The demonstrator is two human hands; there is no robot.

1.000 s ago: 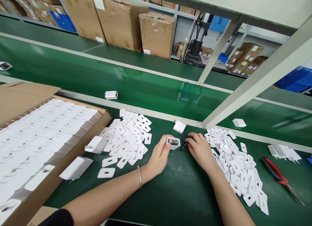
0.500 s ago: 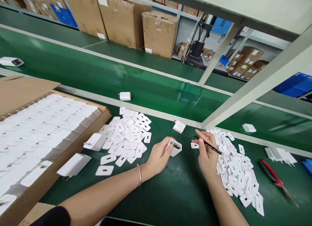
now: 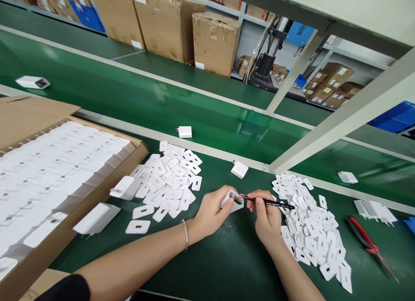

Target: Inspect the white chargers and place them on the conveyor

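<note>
My left hand (image 3: 212, 212) grips a small white charger housing (image 3: 232, 201) with its open end turned to the right, where red and green parts show inside. My right hand (image 3: 266, 216) pinches a black pen-like tool (image 3: 269, 202) whose tip touches that open end. Both hands rest on the green bench mat. A heap of flat white cover plates (image 3: 168, 182) lies left of my left hand. Another heap of cover plates (image 3: 311, 225) lies right of my right hand.
A cardboard box (image 3: 106, 188) packed with white chargers stands at the left, with loose chargers (image 3: 125, 188) beside it. A single charger (image 3: 239, 169) lies behind my hands. Chargers (image 3: 184, 132) ride the conveyor belt beyond. Red-handled pliers (image 3: 368, 244) lie at the right. A slanted frame post (image 3: 340, 119) rises ahead.
My right hand picked the black tool up off the mat, lifted it, and brought its tip to the housing's open end. The chargers on the belt moved right.
</note>
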